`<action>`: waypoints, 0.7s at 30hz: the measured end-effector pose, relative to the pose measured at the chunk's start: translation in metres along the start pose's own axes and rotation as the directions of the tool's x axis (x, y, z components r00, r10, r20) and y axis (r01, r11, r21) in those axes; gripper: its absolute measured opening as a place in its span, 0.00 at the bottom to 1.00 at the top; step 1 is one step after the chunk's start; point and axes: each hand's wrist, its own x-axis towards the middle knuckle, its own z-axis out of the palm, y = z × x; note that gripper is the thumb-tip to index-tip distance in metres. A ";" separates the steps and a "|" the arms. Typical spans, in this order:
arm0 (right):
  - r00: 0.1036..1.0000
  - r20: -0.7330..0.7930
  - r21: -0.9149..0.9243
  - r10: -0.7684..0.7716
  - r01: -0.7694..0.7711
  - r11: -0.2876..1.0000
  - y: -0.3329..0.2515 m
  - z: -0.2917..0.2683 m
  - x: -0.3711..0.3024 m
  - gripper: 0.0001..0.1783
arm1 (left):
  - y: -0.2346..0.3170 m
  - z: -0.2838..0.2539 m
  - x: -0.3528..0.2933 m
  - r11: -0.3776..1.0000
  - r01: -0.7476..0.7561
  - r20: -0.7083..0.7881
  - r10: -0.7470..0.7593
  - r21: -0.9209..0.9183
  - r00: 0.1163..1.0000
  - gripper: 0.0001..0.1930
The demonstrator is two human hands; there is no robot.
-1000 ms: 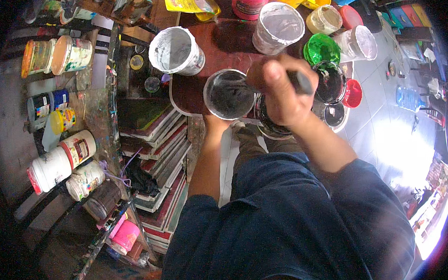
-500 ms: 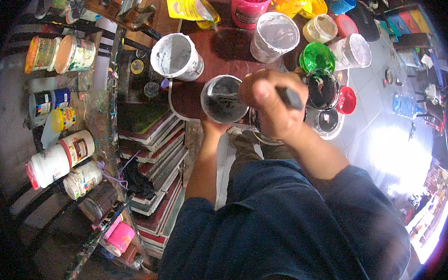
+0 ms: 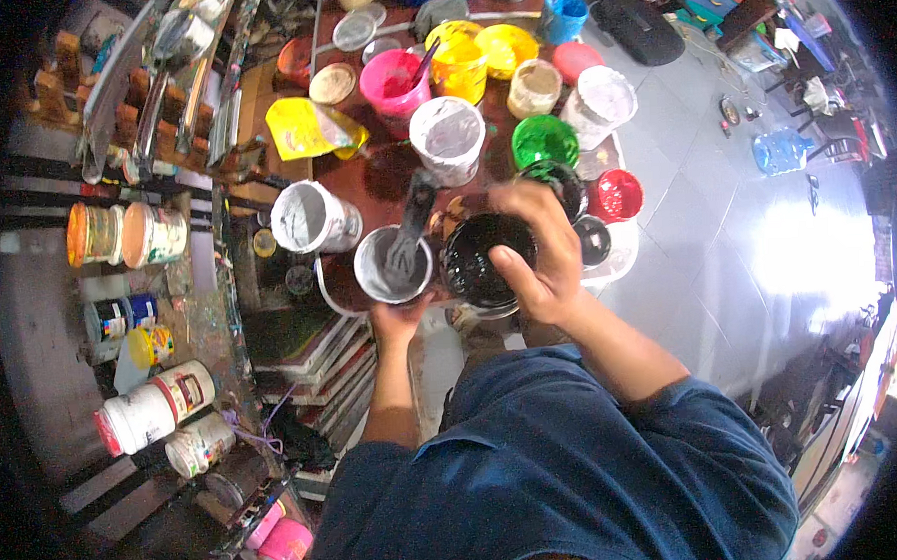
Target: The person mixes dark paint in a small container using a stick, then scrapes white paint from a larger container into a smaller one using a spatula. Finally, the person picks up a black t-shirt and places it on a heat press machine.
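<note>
My left hand [image 3: 398, 322] is wrapped round the near side of a tub of grey paint [image 3: 365, 284]. A dark-handled spatula [image 3: 415, 206] leans in that tub, its blade end in the paint and its handle over the far rim. Just to the right, my right hand [image 3: 551, 265] grips a tub of black paint [image 3: 483, 263] from its right side, with the thumb at the near rim and the fingers curled over the far part. The fingertips are partly blurred. Neither hand touches the spatula.
Beyond my hands, the dark red table [image 3: 379, 168] holds two whitish tubs [image 3: 316, 216], a pink tub [image 3: 395, 90], yellow tubs [image 3: 459, 67], a green tub [image 3: 545, 141] and a red tub [image 3: 620, 194]. Left stand stacked framed screens [image 3: 306, 351] and a rack with paint jars [image 3: 154, 235].
My right hand has let go of the spatula, which now rests in the grey tub, and has taken hold of the black paint tub. The view has shifted, showing more of the table's far side.
</note>
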 end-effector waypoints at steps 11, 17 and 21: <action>0.857 -0.166 0.027 0.488 -0.490 0.871 0.052 -0.170 -0.095 0.03 | -0.020 -0.017 -0.058 0.668 0.050 -0.472 0.469 0.743 0.747 0.40; 0.913 -0.248 -0.057 0.322 -0.346 0.936 0.088 -0.330 -0.040 0.07 | 0.059 0.050 -0.103 0.643 0.024 -0.610 0.714 0.766 0.344 0.19; 0.816 -0.471 -0.691 -0.335 -0.105 0.715 0.031 -0.484 0.071 0.14 | 0.269 0.133 -0.148 0.164 -0.248 -0.176 0.984 0.955 -0.025 0.08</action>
